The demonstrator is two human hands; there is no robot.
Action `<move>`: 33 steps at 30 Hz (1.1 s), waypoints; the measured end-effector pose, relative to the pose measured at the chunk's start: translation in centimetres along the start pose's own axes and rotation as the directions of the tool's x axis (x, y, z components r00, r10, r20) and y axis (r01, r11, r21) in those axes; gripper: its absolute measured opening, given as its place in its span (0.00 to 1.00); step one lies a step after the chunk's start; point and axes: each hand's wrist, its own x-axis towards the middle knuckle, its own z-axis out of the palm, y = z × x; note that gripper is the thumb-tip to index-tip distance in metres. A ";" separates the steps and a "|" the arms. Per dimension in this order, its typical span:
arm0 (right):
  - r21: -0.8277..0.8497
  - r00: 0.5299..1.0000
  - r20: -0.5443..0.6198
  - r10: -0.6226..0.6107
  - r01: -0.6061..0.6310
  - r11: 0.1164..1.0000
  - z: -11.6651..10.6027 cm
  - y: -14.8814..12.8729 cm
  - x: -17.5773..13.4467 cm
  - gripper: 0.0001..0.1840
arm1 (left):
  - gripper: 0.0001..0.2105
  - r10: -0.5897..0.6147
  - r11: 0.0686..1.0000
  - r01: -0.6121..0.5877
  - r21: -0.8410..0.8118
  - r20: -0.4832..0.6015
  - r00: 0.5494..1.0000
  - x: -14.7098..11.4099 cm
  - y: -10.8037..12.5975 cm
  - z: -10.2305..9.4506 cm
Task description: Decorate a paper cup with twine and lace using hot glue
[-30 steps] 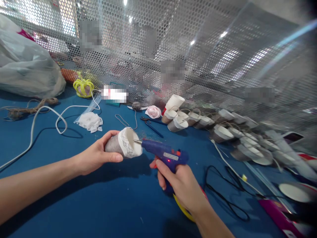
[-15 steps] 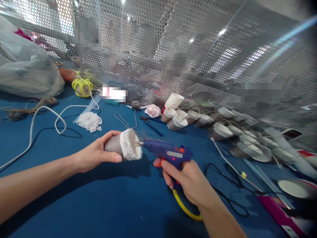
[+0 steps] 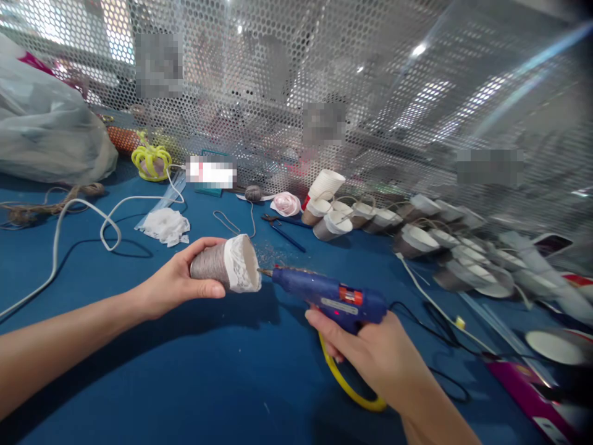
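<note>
- A cord-wrapped cup with a white lace band is gripped around its side by the left hand; it is held tipped sideways above the blue bench, mouth facing right.
- A blue glue gun is grasped by the right hand, its nozzle pointed at the cup's rim; whether the rim is touched cannot be told.
- White lace is heaped beyond the left hand.
</note>
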 end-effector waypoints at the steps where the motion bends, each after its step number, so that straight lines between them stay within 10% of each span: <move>1: -0.004 1.000 0.001 0.001 -0.001 1.000 0.0 0.0 0.0 0.19 | 0.28 0.011 1.000 -0.011 0.014 0.000 1.000 0.0 0.1 0.0; 33: -0.082 1.000 0.010 0.025 -0.024 0.996 -0.2 1.2 0.2 0.17 | 0.27 0.110 0.979 -0.094 0.182 -0.081 0.991 0.2 0.6 -0.2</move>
